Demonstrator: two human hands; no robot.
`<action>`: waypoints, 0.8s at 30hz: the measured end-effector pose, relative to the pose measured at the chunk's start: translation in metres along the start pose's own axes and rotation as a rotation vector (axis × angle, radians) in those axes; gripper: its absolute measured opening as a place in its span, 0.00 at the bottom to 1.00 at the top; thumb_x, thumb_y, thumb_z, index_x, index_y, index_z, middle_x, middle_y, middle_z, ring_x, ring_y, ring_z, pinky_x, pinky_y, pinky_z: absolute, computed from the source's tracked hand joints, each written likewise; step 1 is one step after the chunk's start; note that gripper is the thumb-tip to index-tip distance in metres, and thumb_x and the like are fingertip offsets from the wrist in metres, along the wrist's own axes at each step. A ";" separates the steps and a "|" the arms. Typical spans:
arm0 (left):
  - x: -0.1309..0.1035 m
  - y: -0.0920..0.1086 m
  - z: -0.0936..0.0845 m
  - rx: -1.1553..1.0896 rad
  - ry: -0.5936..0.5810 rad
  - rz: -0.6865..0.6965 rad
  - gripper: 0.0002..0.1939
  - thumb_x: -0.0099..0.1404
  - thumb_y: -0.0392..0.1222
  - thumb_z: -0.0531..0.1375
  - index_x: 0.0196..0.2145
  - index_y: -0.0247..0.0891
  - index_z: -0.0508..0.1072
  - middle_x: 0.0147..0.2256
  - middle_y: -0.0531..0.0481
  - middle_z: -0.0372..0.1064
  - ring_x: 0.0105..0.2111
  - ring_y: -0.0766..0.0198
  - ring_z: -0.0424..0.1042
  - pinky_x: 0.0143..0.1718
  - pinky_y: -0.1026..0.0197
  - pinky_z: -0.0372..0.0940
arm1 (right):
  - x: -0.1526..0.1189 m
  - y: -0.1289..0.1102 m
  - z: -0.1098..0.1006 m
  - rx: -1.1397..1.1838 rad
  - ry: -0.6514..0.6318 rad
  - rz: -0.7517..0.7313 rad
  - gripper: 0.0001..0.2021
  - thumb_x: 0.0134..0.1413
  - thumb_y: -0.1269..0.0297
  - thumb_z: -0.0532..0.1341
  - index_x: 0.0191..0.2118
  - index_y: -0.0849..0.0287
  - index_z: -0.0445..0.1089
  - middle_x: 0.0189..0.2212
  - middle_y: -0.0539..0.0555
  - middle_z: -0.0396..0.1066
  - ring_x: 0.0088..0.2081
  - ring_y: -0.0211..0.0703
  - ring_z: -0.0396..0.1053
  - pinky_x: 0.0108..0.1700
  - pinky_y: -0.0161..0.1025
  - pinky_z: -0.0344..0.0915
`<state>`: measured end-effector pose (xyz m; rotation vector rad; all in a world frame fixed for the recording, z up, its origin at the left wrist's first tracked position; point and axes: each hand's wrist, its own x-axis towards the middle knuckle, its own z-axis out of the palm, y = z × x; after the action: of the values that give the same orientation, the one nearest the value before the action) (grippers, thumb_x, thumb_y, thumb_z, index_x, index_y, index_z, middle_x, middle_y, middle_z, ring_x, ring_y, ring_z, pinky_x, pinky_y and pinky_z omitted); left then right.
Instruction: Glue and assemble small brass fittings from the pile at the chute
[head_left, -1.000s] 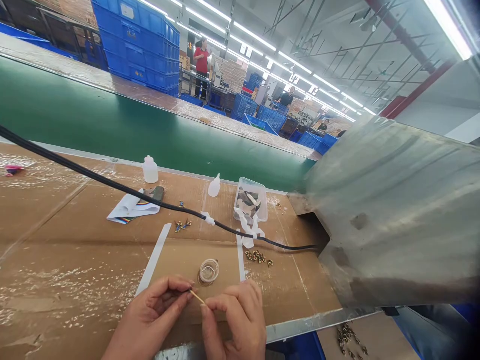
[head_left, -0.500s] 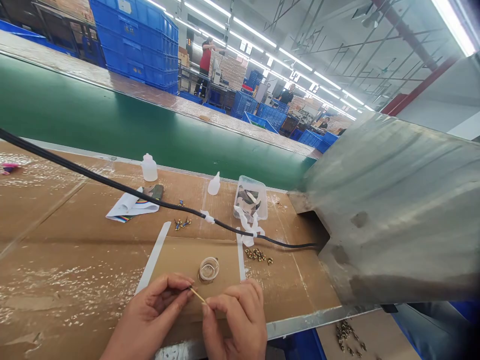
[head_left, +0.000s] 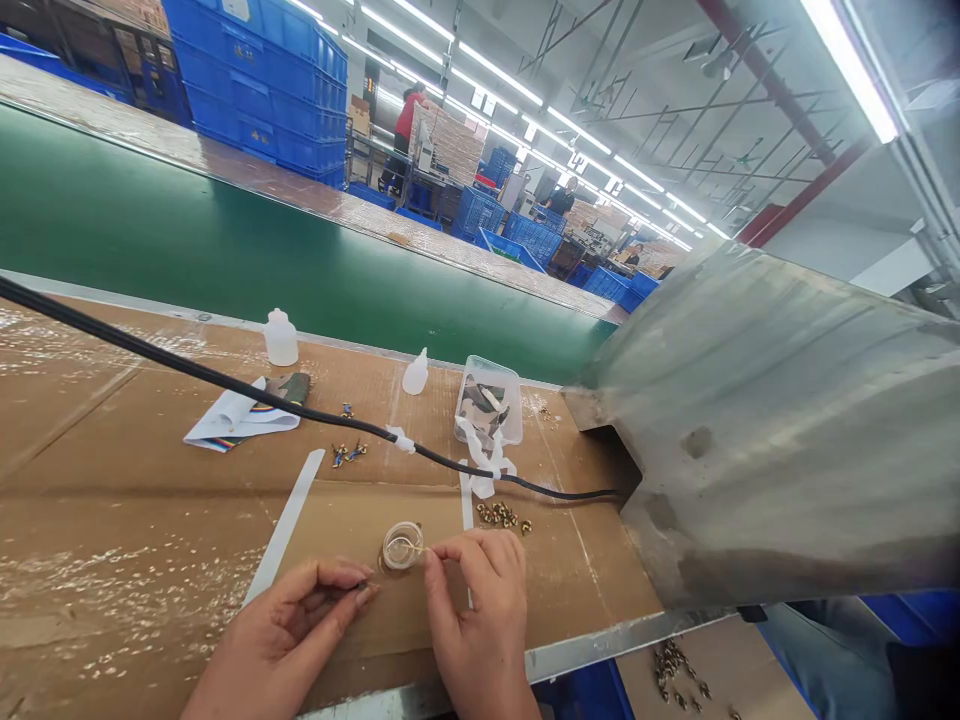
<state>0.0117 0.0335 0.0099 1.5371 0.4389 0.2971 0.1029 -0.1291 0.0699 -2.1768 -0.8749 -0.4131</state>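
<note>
My left hand [head_left: 300, 625] pinches a tiny dark piece, mostly hidden by the fingertips, low over the cardboard. Thumb and forefinger of my right hand [head_left: 480, 600] hold a thin pale stick [head_left: 417, 547], whose far end is in a small round clear cup [head_left: 401, 548]. The cup stands between white tape strips, ahead of both hands. Small gold-and-black parts [head_left: 499, 516] lie right of the cup, and several blue-and-gold parts [head_left: 349, 454] lie beyond it to the left.
A black cable [head_left: 292, 408] crosses the bench. Behind it are two white bottles [head_left: 281, 340], [head_left: 415, 374], a folded cloth [head_left: 244, 420] and a clear box [head_left: 514, 412]. A metal housing [head_left: 780, 440] stands right; a green belt [head_left: 300, 260] runs behind.
My right hand has drawn the stick away from the piece in my left hand and brought its tip to the cup. The whole view has shifted slightly.
</note>
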 end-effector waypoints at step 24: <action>-0.004 0.016 0.004 -0.083 -0.009 -0.097 0.14 0.57 0.52 0.67 0.34 0.40 0.77 0.36 0.47 0.79 0.41 0.52 0.78 0.44 0.58 0.75 | -0.007 -0.011 0.005 0.368 -0.024 0.260 0.08 0.61 0.67 0.58 0.30 0.56 0.69 0.28 0.49 0.68 0.33 0.41 0.67 0.37 0.35 0.61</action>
<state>0.0117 0.0286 0.0263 1.4312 0.4865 0.2297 0.0906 -0.1237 0.0685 -1.9201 -0.6131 -0.0877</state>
